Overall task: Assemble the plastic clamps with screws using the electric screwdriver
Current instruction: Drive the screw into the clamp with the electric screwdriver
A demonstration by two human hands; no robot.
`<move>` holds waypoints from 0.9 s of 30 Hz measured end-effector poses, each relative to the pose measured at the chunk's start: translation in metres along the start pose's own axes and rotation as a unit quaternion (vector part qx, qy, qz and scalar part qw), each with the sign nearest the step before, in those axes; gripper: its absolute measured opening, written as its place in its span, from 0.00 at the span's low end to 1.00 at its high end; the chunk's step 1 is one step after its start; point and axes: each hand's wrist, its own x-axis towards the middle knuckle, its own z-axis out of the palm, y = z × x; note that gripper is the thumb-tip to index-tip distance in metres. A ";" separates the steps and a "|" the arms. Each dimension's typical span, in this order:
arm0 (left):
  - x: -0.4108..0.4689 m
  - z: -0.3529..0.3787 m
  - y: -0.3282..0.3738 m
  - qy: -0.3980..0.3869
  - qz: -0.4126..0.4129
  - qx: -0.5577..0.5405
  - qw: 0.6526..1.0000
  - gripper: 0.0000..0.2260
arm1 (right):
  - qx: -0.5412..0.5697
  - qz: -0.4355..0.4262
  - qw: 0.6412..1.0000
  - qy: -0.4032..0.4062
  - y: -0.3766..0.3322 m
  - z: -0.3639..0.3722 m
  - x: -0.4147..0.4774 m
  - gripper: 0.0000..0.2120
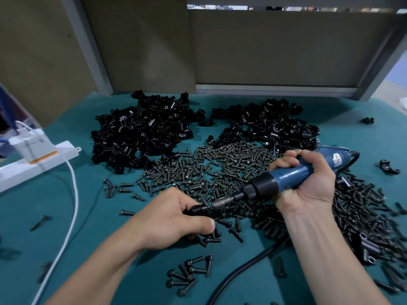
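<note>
Step in hand, as we are judging it: driving a screw. The right hand (308,179) is wrapping its fingers round the blue barrel of the electric screwdriver (293,172). Its steel bit (220,203) is meeting a small black clamp (197,210). The left hand (176,219) is pinching that clamp between thumb and curled fingers, low over the desk (66,227). We cannot tell whether a screw is already sitting in the clamp, because the fingers are hiding the joint.

Next move, we are reckoning, calls for the bit lying in line with the screw and the left hand bracing against twist. A slanted bit would likely skid off the head.

Materials:
- The loose clamps are glossy black moulded plastic with curved saddle shapes. They are lying in a left clamp heap (141,133) and a right clamp heap (268,122) at the back.
- The screws (220,168) are dull dark metal with flanged heads and short shanks, and they are spreading loosely between the heaps and the hands.
- The desk covering is matte teal.
- The screwdriver has a smooth blue body and a ribbed black collar, and its black cord (242,276) is trailing toward us.
- At left a white power strip (37,159) and a white cable (72,194) are lying on the desk.
</note>
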 end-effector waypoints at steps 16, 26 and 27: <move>0.001 0.000 -0.001 0.000 -0.005 -0.022 1.000 0.13 | -0.008 -0.003 1.000 -0.011 -0.001 0.000 0.000 0.07; 0.002 -0.002 -0.006 0.059 -0.005 0.013 0.998 0.13 | -0.013 -0.002 1.000 -0.017 -0.004 0.000 0.000 0.06; 0.003 -0.003 -0.008 0.089 -0.009 0.035 0.995 0.13 | -0.012 -0.001 1.000 -0.019 -0.004 -0.001 0.000 0.07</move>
